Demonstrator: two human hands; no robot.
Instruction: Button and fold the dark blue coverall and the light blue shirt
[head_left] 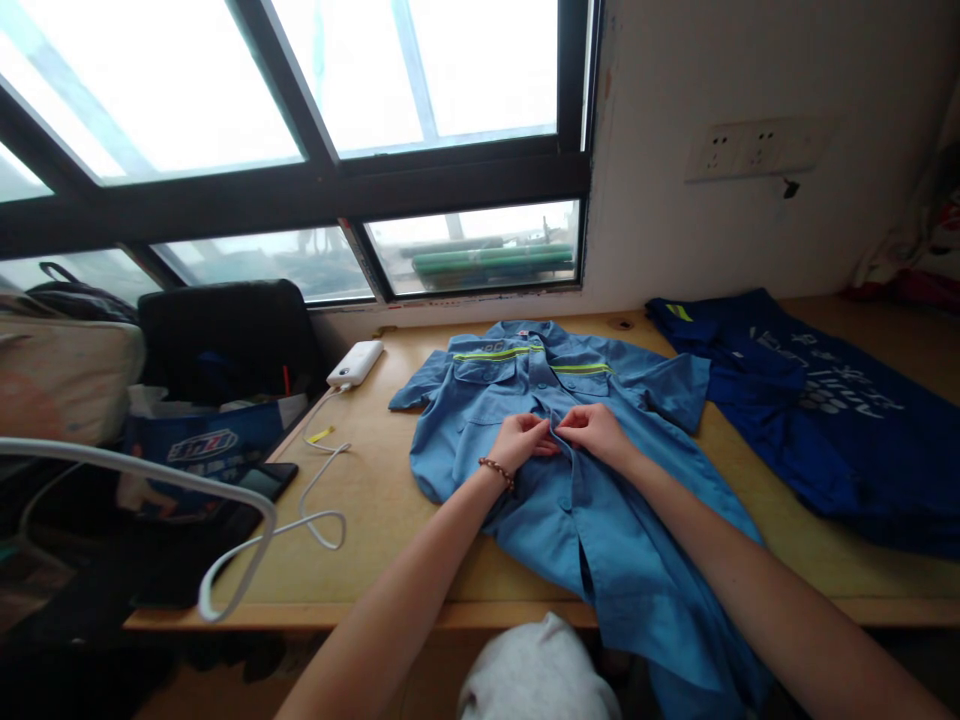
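Left grip (523, 442) and right grip (596, 434) pinch the shirt (604, 510) spread beneath them — white power bank (355, 363) off left, dark blue clothes (832, 450) off right.

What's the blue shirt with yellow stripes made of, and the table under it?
The shirt looks like soft, matte cloth, because it creases and drapes over the edge. The table seems wooden, perhaps varnished: its top looks smooth and yellow-brown.
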